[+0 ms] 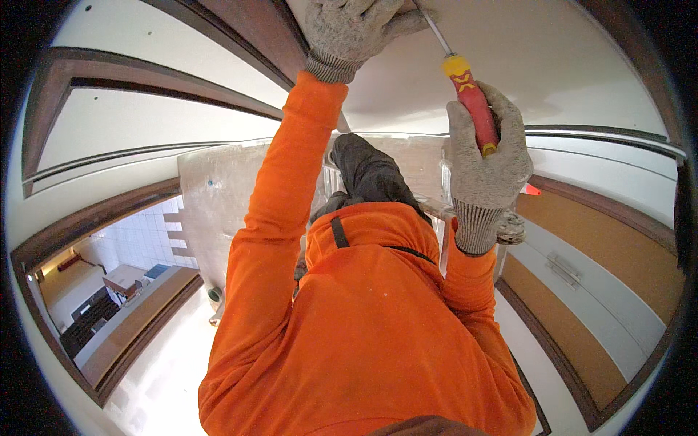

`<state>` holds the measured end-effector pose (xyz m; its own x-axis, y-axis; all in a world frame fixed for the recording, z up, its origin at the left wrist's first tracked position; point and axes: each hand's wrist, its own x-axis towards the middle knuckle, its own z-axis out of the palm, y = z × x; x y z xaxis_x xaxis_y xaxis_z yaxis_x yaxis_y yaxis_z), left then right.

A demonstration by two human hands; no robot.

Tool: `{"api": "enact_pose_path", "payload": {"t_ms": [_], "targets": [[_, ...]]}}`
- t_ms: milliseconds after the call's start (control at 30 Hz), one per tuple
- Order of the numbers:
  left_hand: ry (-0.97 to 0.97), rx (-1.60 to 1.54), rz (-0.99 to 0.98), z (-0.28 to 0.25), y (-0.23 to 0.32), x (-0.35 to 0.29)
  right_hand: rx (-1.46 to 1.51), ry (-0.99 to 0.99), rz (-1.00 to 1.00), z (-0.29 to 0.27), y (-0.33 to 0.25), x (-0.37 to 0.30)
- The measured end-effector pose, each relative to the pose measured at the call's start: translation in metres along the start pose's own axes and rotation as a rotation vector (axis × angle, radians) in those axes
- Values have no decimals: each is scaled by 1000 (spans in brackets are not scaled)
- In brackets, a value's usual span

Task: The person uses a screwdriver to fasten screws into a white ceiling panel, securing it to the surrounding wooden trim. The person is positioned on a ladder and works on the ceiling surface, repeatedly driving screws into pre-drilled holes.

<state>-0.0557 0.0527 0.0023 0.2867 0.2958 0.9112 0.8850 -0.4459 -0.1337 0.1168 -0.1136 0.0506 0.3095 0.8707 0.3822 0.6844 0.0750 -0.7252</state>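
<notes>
My right hand [488, 171], in a grey knitted glove, is wrapped round the red and yellow handle of a screwdriver [472, 102]. Its metal shaft points up and to the left, and the tip runs out of sight at the top edge. Close by the shaft is my left hand [352, 33], raised and gloved in the same grey. Its fingers are curled and partly cut off by the top edge, with one digit stretched toward the shaft. What they hold, if anything, is hidden. A pale flat surface [560, 73] lies behind the screwdriver.
Below me, parts of a metal ladder [445, 174] show on both sides of my dark-trousered legs [371, 171]. Dark brown frames [218, 43] edge pale panels at upper left. A doorway [138, 269] opens at left onto a tiled room. At right stands a brown and grey door [582, 276].
</notes>
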Motion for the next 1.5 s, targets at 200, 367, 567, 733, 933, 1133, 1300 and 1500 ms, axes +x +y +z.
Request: {"api": "enact_pose_path", "payload": {"t_ms": [200, 367, 567, 733, 933, 1133, 1300, 1500], "targets": [[33, 2, -2, 0, 2, 4, 276, -57, 147, -3, -7, 1], [174, -28, -18, 11, 0, 4, 365, 38, 48, 5, -13, -3], [94, -30, -44, 5, 0, 0, -99, 242, -476, 4, -24, -2], [54, -77, -36, 3, -3, -3, -47, 251, -411, 9, -27, -7], [120, -227, -7, 9, -6, 1, 56, 172, -135, -6, -28, -14], [72, -220, -8, -1, -4, 4, -175, 104, -321, -4, -24, -8], [86, -226, -10, 2, -5, 1, 166, 161, -114, -6, -34, -5], [61, -191, -2, 0, -4, 4, -209, 94, -587, 0, -21, -10]]}}
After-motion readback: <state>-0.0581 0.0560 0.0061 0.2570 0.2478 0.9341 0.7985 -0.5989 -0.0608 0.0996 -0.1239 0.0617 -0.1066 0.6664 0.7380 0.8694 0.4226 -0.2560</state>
